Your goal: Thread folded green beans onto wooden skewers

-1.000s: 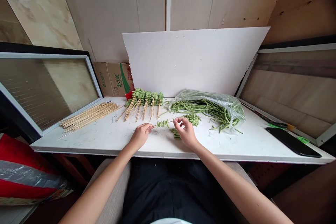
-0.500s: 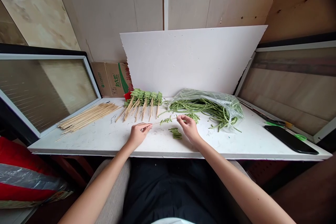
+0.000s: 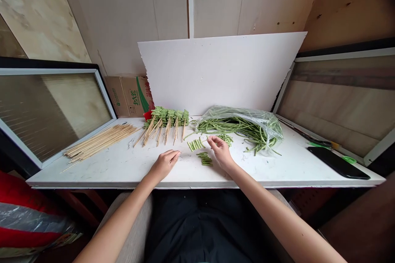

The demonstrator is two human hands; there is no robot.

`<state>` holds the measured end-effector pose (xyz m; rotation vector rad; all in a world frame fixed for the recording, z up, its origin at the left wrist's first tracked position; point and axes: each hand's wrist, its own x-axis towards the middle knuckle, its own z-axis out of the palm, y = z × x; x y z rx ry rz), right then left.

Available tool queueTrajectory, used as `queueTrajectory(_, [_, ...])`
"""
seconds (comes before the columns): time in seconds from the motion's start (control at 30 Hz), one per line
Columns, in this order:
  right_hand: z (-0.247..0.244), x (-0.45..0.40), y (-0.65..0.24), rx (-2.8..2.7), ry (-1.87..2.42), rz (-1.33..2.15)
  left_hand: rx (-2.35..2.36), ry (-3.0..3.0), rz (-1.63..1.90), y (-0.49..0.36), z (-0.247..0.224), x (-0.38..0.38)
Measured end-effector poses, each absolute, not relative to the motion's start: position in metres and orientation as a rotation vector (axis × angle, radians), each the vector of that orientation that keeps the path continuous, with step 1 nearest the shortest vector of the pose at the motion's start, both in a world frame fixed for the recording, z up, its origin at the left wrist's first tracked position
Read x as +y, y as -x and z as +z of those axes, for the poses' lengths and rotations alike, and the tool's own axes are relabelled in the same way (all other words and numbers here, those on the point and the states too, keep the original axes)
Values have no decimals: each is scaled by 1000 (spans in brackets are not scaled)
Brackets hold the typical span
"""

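Note:
My right hand (image 3: 219, 150) pinches one end of a thin skewer, which carries a row of short green bean pieces (image 3: 196, 144) to its left. My left hand (image 3: 166, 163) is closed above the white table, apart from the skewer; whether its fingertips hold anything is too small to tell. Just below the skewered row lies a small pile of cut bean pieces (image 3: 205, 159). More cut pieces (image 3: 226, 139) lie behind my right hand. Filled bean skewers (image 3: 169, 116) are stacked at the back, their bare sticks pointing toward me.
Bare skewers (image 3: 100, 141) lie at the left of the white table (image 3: 123, 172). Long beans fill a clear plastic bag (image 3: 265, 121) at the back right. A black phone (image 3: 338, 163) and scissors (image 3: 321, 141) are at the right. A white board (image 3: 219, 74) leans behind.
My left hand has come off the skewer's left end. The skewered pieces now hang more upright and evenly beside my right hand. The whole view has shifted slightly.

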<state>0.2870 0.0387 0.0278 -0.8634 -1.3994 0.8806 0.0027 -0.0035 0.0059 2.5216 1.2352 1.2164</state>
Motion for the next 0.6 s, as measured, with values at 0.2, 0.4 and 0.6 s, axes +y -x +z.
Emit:
queueTrajectory(0.2, [29, 37, -287, -1424, 796, 883, 1267, -2539, 1153, -4, 7, -2])
queueTrajectory(0.4, [24, 41, -290, -1374, 863, 958, 1208, -2599, 1261, -1, 1, 0])
queueTrajectory(0.6, [24, 36, -287, -1300, 897, 1049, 1201, -2605, 1326, 0, 1, 1])
